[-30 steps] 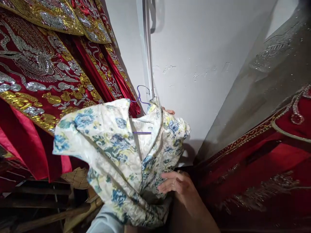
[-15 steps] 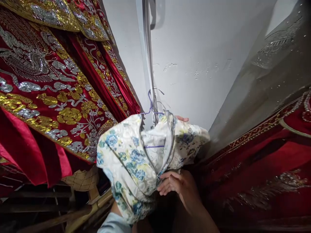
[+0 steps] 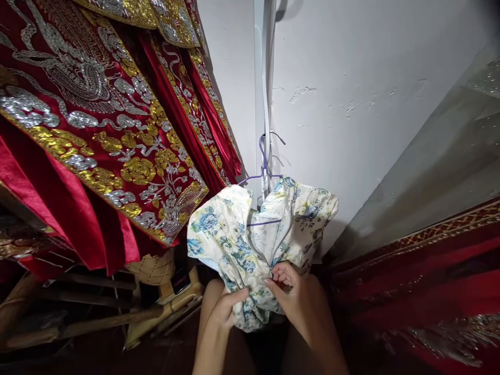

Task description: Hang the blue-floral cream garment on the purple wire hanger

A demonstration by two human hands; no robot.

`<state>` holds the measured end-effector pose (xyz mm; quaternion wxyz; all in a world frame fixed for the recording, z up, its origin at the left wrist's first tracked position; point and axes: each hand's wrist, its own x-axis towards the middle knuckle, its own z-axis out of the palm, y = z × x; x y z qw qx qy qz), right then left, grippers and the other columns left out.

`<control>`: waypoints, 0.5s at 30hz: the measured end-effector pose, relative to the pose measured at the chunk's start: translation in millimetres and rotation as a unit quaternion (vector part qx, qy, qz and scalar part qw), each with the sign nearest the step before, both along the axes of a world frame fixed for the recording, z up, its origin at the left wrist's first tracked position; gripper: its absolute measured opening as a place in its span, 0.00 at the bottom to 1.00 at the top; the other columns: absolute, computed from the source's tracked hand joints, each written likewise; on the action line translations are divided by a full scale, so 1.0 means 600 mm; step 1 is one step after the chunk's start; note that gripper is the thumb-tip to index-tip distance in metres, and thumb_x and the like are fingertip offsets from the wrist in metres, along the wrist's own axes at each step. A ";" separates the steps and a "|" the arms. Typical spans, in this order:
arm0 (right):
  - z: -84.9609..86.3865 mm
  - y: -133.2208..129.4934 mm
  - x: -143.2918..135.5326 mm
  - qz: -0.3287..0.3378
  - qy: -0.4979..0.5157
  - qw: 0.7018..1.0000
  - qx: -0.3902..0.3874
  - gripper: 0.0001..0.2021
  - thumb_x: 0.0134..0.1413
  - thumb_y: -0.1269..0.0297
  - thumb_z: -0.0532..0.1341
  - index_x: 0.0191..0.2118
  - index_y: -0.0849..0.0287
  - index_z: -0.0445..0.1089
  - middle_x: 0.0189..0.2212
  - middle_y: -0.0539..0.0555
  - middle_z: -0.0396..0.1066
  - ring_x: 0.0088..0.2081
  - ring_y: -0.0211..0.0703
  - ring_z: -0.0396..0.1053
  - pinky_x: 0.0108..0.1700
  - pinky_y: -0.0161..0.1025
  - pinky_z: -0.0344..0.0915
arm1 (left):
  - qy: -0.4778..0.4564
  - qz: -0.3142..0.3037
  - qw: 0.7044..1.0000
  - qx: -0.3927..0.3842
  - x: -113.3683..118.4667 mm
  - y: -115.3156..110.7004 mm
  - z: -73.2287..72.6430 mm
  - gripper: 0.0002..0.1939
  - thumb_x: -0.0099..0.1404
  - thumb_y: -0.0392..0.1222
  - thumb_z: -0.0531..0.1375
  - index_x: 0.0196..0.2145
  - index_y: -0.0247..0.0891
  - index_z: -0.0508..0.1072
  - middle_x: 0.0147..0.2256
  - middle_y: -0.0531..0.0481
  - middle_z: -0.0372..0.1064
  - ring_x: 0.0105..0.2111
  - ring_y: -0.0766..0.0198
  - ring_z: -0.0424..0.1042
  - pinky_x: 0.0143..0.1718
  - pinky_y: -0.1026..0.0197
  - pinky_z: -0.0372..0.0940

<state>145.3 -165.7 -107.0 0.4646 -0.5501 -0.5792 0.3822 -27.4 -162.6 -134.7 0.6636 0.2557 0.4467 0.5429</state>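
A white short-sleeved floral blouse, printed in blue, green and yellow, hangs on a purple wire hanger. Its neckline opens in a deep V, and the lower part is bunched above my knees. My left hand grips the lower left side of the cloth, thumb on top and the other fingers hidden underneath. At the bottom of the V, my right hand pinches the front edge with thumb and fingertips. Any small fastener between those fingers is too small to make out.
The hanger hangs from a hook on a pale vertical strip against a white wall. Red embroidered costume cloth fills the left. More red cloth lies right. Below left stand a wooden frame and a woven basket.
My left hand has come out from behind the blouse and now grips its lower left side. The right hand's outstretched fingers have closed on the front edge. The view has shifted left.
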 end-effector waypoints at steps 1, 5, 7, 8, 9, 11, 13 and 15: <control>0.003 0.001 -0.002 -0.012 -0.012 1.000 0.003 0.12 0.55 0.53 0.65 0.32 0.54 0.68 0.24 0.53 0.72 0.27 0.48 0.72 0.28 0.39 0.68 | -0.011 -0.014 0.999 -0.026 0.001 -0.004 0.001 0.38 0.43 0.48 0.78 0.52 0.36 0.75 0.48 0.37 0.77 0.54 0.42 0.73 0.59 0.43 0.66; 0.002 0.006 0.004 -0.044 -0.040 0.998 0.012 0.11 0.59 0.52 0.63 0.32 0.55 0.71 0.25 0.55 0.75 0.28 0.48 0.74 0.30 0.39 0.69 | -0.027 -0.014 0.997 -0.066 0.013 -0.006 0.015 0.37 0.43 0.44 0.79 0.51 0.38 0.75 0.48 0.38 0.78 0.55 0.44 0.74 0.63 0.44 0.62; -0.010 0.010 0.016 -0.065 -0.047 0.995 0.050 0.11 0.60 0.53 0.62 0.33 0.54 0.73 0.26 0.54 0.76 0.30 0.48 0.74 0.32 0.39 0.70 | -0.029 -0.001 0.998 -0.060 0.016 -0.002 0.018 0.35 0.45 0.43 0.77 0.51 0.39 0.74 0.48 0.38 0.78 0.54 0.44 0.75 0.60 0.43 0.65; -0.019 0.013 0.024 -0.079 -0.052 0.993 0.075 0.11 0.60 0.53 0.61 0.33 0.53 0.74 0.26 0.54 0.76 0.30 0.48 0.74 0.33 0.40 0.70 | -0.021 0.014 0.998 -0.052 0.016 0.001 0.015 0.34 0.47 0.44 0.77 0.52 0.39 0.74 0.48 0.39 0.77 0.53 0.44 0.75 0.58 0.44 0.66; -0.027 0.016 0.032 -0.089 -0.058 0.989 0.099 0.11 0.60 0.53 0.61 0.32 0.53 0.74 0.26 0.53 0.75 0.30 0.48 0.73 0.34 0.40 0.71 | 0.000 0.039 0.999 -0.036 0.015 0.004 0.011 0.33 0.49 0.45 0.75 0.52 0.39 0.73 0.49 0.39 0.77 0.54 0.45 0.74 0.57 0.45 0.67; -0.041 0.023 0.047 -0.090 -0.073 0.984 0.135 0.11 0.61 0.53 0.60 0.31 0.52 0.74 0.27 0.52 0.74 0.30 0.47 0.73 0.35 0.40 0.71 | 0.086 0.142 0.986 0.022 0.014 0.008 -0.003 0.32 0.54 0.48 0.72 0.54 0.41 0.69 0.52 0.41 0.74 0.57 0.48 0.71 0.57 0.49 0.66; -0.047 0.029 0.057 -0.075 -0.089 0.980 0.159 0.11 0.61 0.54 0.60 0.31 0.51 0.73 0.27 0.52 0.74 0.31 0.47 0.73 0.35 0.40 0.71 | 0.207 0.282 0.931 0.104 0.019 0.007 -0.018 0.30 0.59 0.49 0.69 0.56 0.43 0.65 0.57 0.42 0.67 0.60 0.51 0.66 0.59 0.53 0.63; -0.046 0.032 0.059 -0.043 -0.106 0.977 0.180 0.11 0.62 0.55 0.59 0.31 0.51 0.73 0.28 0.52 0.75 0.31 0.47 0.74 0.35 0.40 0.71 | 0.307 0.335 0.871 0.188 0.034 0.000 -0.027 0.24 0.63 0.47 0.66 0.54 0.44 0.65 0.57 0.42 0.64 0.60 0.53 0.64 0.60 0.54 0.60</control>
